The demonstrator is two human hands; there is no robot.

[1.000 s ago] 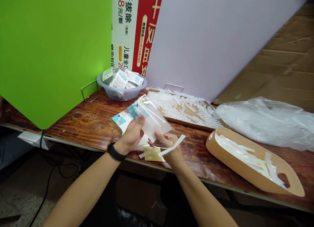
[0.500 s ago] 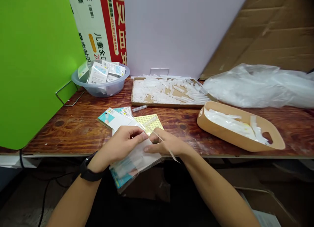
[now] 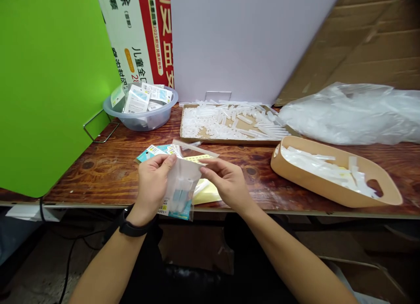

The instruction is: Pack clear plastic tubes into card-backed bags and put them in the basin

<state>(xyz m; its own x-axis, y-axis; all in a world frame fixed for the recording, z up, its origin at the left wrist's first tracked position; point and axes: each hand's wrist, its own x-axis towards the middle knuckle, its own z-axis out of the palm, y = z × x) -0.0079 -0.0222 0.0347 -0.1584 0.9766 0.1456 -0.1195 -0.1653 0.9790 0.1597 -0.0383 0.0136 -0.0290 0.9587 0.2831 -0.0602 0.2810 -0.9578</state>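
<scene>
My left hand (image 3: 152, 186) and my right hand (image 3: 228, 181) hold a clear plastic bag (image 3: 181, 188) upright just above the table's front edge. A blue-and-white printed card (image 3: 179, 210) shows through its lower part. The left thumb and fingers grip the bag's left side, and the right fingertips pinch its upper right corner. A pale translucent strip (image 3: 195, 148) stretches just behind the bag's top. Printed cards (image 3: 156, 152) lie beyond my left hand, and a yellow sheet (image 3: 206, 193) lies partly hidden under the bag.
A cardboard tray of clear plastic tubes (image 3: 229, 124) and a tan oval tray of white pieces (image 3: 331, 176) stand on the wooden table (image 3: 98, 177). A plastic basin of packets (image 3: 141, 113) stands back left. A crumpled plastic sheet (image 3: 354, 116) lies back right.
The bag has risen from lying flat under my hands to standing upright between them. The thin strip no longer hangs from my right hand. The view has shifted slightly.
</scene>
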